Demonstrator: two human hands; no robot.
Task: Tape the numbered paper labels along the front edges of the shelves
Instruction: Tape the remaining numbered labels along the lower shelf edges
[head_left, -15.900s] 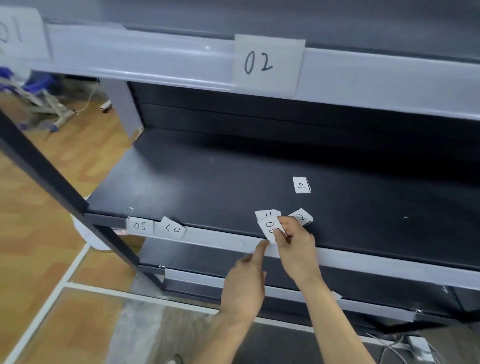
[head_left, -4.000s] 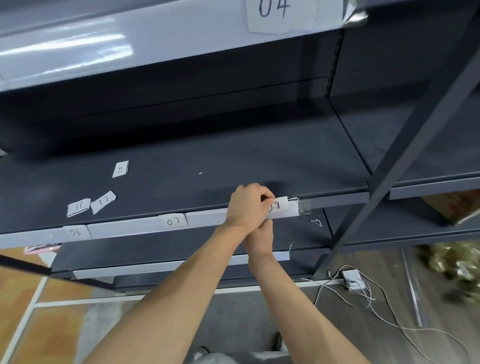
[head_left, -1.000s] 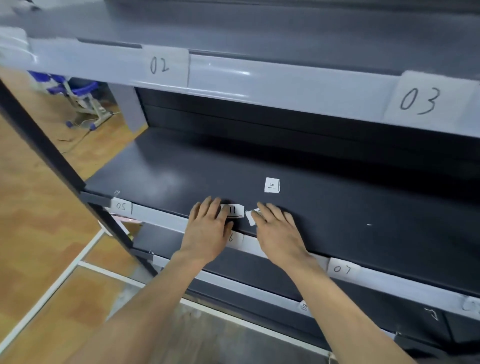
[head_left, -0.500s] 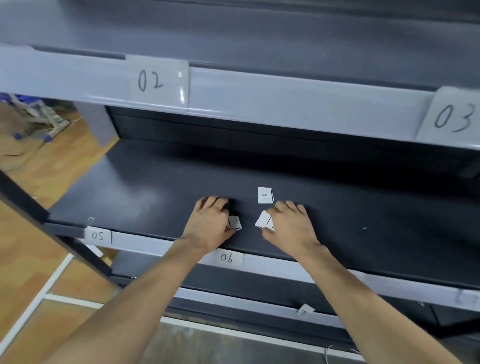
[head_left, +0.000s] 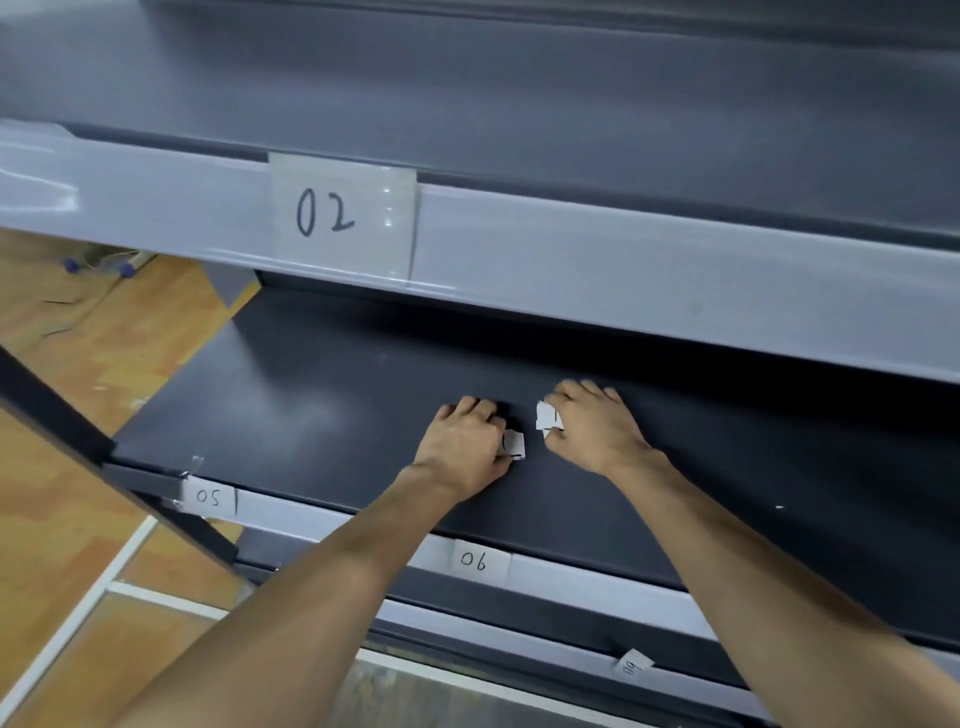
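Change over the last second: both hands lay spread flat on the loose slips on the shelf (head_left: 311, 405); now their fingers are curled and each hand has a slip. Left hand (head_left: 465, 449), knuckles up, pinches the left slip (head_left: 515, 445), which sticks out at its 3 o'clock side. The slip looks tilted off the board, but we cannot tell whether it is fully clear. Right hand (head_left: 595, 428) pinches the right slip (head_left: 546, 417) at its 9 o'clock side, with the other fingertips down on the board. The two slips are near each other, not touching, and we cannot read their digits. A third slip, seen at 12 o'clock of the hands half a second ago, no longer shows apart. We cannot tell whether the right hand covers it or holds it. Our judgement: pick-up is in hand and taping of these slips has not begun. No tape shows in either hand. Label 05 (head_left: 208, 497) at 8 o'clock and label 06 (head_left: 475, 561) at 6 o'clock of the left hand already sit on the front edge (head_left: 597, 584). Label 02 (head_left: 340, 215) sits at 11 o'clock on the edge above.
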